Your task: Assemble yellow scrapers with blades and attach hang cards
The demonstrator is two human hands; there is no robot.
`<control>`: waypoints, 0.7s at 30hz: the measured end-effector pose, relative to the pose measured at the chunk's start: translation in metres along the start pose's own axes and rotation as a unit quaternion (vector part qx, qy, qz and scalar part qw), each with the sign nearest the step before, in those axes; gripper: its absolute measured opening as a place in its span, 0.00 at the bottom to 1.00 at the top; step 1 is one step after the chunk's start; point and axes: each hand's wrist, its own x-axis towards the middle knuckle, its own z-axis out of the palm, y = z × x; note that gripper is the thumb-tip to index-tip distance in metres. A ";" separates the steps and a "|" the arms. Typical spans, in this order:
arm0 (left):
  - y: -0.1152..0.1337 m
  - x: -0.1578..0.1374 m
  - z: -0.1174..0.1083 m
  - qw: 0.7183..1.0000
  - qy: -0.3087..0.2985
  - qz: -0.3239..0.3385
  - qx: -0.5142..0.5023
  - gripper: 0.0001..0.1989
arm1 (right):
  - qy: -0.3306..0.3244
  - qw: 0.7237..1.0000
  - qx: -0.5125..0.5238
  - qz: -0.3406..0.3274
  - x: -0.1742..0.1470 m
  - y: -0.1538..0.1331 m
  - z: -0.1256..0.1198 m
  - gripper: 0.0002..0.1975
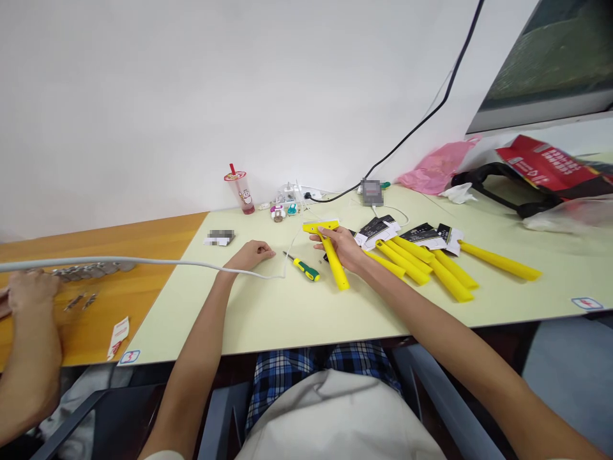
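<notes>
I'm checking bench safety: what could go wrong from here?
The right hand grips the scraper close to its pale edge, which might cut if sharp. The screwdriver points its tip toward the left hand and could poke it. The cable crossing the left forearm might snag.

Screwdriver [307, 270] (green and yellow) on pale table [268, 322]

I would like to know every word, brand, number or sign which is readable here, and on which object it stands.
No word or number can be read with certainty.
Red package: white lettering, too blurred.
Black-and-white cards: fine print, too small.
White slip: red print, too small.
Table-corner stickers: red mark, blue frame, unclear.
Cup: cartoon figure; no readable word.
Yellow scraper in the right hand: no lettering visible.
</notes>
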 end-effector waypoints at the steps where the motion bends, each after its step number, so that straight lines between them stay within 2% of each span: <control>1: 0.006 0.000 0.001 1.000 0.025 0.005 -0.009 0.24 | -0.005 1.000 -0.001 -0.003 0.000 0.000 0.000 0.03; 4: 0.036 -0.002 0.003 0.991 0.111 0.035 -0.071 0.25 | -0.023 1.000 -0.001 0.001 -0.002 0.001 0.001 0.04; 6: 0.065 -0.001 0.007 0.983 0.138 0.063 -0.103 0.24 | -0.041 0.999 0.001 0.008 -0.004 0.002 0.003 0.04; 8: 0.094 0.002 0.012 0.982 0.124 0.104 -0.097 0.22 | -0.060 0.998 0.001 0.012 -0.006 0.003 0.005 0.05; 12: 0.134 0.025 0.025 0.981 0.041 0.186 -0.043 0.20 | -0.074 0.997 0.006 0.013 -0.007 0.005 0.009 0.08; 17: 0.138 0.058 0.037 0.983 -0.034 0.182 -0.014 0.20 | -0.083 0.996 0.007 0.019 -0.005 0.004 0.008 0.08; 21: 0.129 0.070 0.043 0.984 -0.030 0.177 -0.006 0.20 | -0.078 0.996 0.013 0.032 -0.004 0.003 0.007 0.09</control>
